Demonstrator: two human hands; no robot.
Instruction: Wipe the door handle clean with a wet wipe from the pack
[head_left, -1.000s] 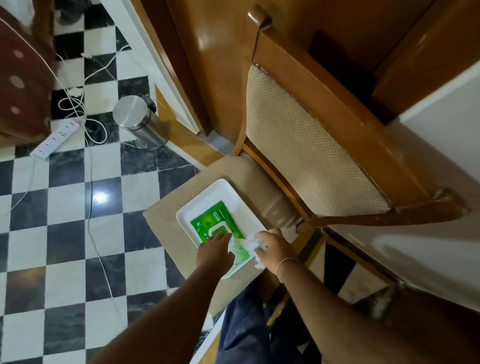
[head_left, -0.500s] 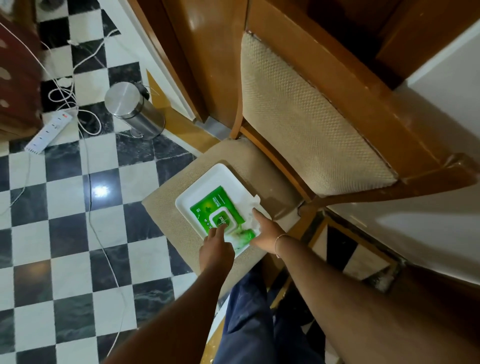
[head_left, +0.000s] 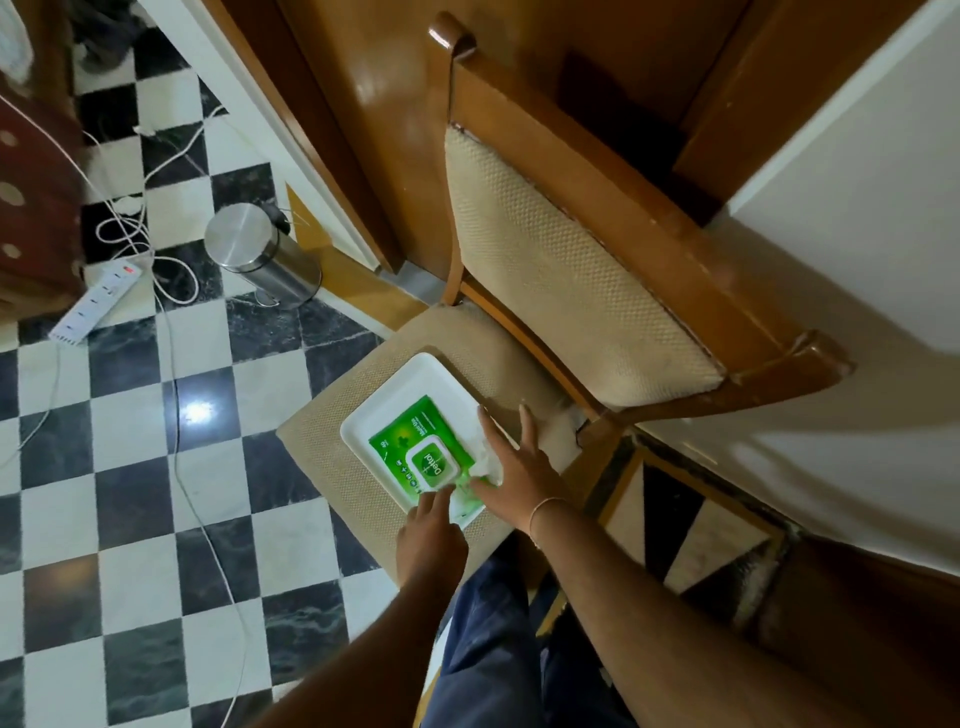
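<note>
A green wet wipe pack (head_left: 408, 428) with a white flip lid lies in a white tray (head_left: 395, 382) on the chair seat (head_left: 322, 415). My left hand (head_left: 431, 540) presses its fingertips on the pack's near end, beside the lid. A white wet wipe (head_left: 488, 457) lies crumpled over the pack's right end, caught under the thumb side of my right hand (head_left: 519, 473), which has two fingers stretched out over the tray's edge. The wooden door (head_left: 395, 104) stands behind the chair. Its handle is out of view.
The chair's padded back (head_left: 561, 291) leans close to the door and the white wall at right. A steel pedal bin (head_left: 260, 254) stands on the chequered floor by the door frame. A power strip (head_left: 96, 301) and white cables (head_left: 176, 415) trail across the floor at left.
My right hand pulled the wipe free and set it down over the pack's right end, fingers now spread. My left hand slid back to the pack's near end. The view tilted back up.
</note>
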